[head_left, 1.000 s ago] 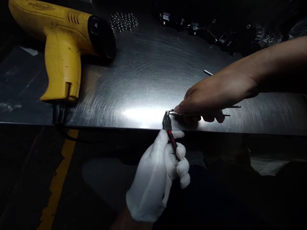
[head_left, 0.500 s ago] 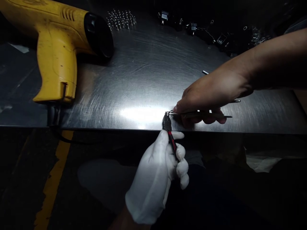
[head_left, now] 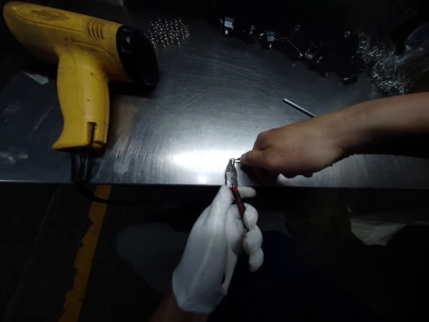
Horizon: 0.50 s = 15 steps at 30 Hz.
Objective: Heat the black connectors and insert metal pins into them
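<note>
My left hand (head_left: 214, 243), in a white glove, is wrapped around the red-and-black handles of small pliers (head_left: 232, 178). Their jaws point away from me, over the table's front edge, and a small shiny metal piece (head_left: 232, 162) sits at the tips. My right hand (head_left: 284, 150), bare, is closed to the right of the jaws. Between its thumb and fingertips is a thin metal rod (head_left: 237, 160) whose end meets the small piece. Most of the rod is hidden under the hand, so its kind does not show.
A yellow heat gun (head_left: 83, 80) lies on the metal table (head_left: 201, 107) at left, its cord hanging over the edge. Several small metal pieces (head_left: 169, 32) stand behind it. Dark parts (head_left: 270, 38), a loose metal rod (head_left: 300, 108) and a shiny heap (head_left: 390, 74) lie at right.
My right hand has rolled palm-down and its forearm has dropped lower, uncovering more of the loose rod. The pliers have turned slightly, and their jaws remain by the rod's tip.
</note>
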### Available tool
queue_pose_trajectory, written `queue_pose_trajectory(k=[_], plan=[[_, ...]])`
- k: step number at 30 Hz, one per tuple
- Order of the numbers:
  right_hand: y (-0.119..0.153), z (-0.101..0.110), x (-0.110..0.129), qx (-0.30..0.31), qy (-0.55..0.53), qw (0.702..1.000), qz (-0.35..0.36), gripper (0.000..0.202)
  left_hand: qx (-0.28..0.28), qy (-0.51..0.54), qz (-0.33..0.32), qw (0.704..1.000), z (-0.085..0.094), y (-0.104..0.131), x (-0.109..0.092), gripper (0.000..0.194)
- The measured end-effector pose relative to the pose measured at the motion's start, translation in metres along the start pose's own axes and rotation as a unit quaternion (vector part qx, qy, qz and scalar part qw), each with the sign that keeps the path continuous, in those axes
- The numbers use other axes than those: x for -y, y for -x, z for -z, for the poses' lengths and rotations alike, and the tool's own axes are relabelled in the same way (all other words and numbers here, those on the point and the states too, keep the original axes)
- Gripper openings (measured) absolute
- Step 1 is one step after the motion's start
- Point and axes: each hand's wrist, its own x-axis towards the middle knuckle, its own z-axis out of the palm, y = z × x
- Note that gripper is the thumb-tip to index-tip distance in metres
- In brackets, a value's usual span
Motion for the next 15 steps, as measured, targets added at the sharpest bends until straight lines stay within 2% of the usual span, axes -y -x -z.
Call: queue_pose_trajectory(k=[4, 8, 13, 15], plan=[[-0.001, -0.002, 0.001, -0.039, 0.04, 0.998, 0.026, 0.059, 0.013, -0.002, -0.004, 1.0, 0.001, 0.002, -0.003, 0.042], [-0.003, -0.004, 0.003, -0.049, 0.073, 0.995, 0.053, 0.062, 0.03, 0.009, -0.012, 0.999, 0.004, 0.001, -0.001, 0.04], [-0.004, -0.006, 0.003, -0.06, 0.073, 0.993, 0.066, 0.064, 0.071, 0.067, -0.01, 0.995, 0.011, -0.004, 0.005, 0.037], [-0.002, -0.008, 0.004, -0.083, 0.057, 0.992, 0.077, 0.062, 0.095, 0.104, -0.007, 0.99, 0.014, -0.007, 0.007, 0.039]])
